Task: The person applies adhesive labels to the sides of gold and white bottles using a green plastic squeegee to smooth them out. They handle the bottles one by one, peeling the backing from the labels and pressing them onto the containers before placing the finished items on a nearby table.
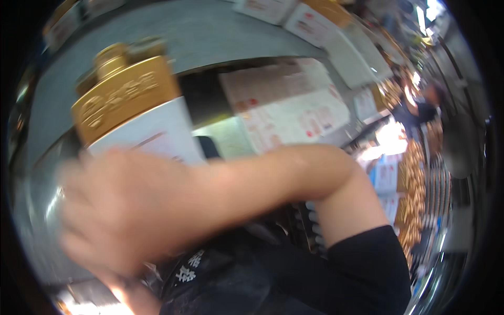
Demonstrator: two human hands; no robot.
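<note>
A flat white bottle (152,131) with an embossed gold shoulder and a gold cap stands tilted at the left. My right forearm reaches across from the right. My right hand (121,205) is in front of the bottle's lower part, overlapping it in view. Motion smears its fingers, and I cannot tell if they grip the bottle. Low at the left, my left arm (134,296) shows in part beneath the right hand; the left hand's fingers are hidden. Behind the bottle's cap, another gold part (149,47) shows blurred.
A grey metal worktop (205,34) spans the back. A printed white-and-red sheet (294,105) lies beyond my forearm, near a dark opening. White-and-gold packages (312,26) stand at the far edge. Rows of gold-topped items (412,194) line the right, with another person (417,105) farther off.
</note>
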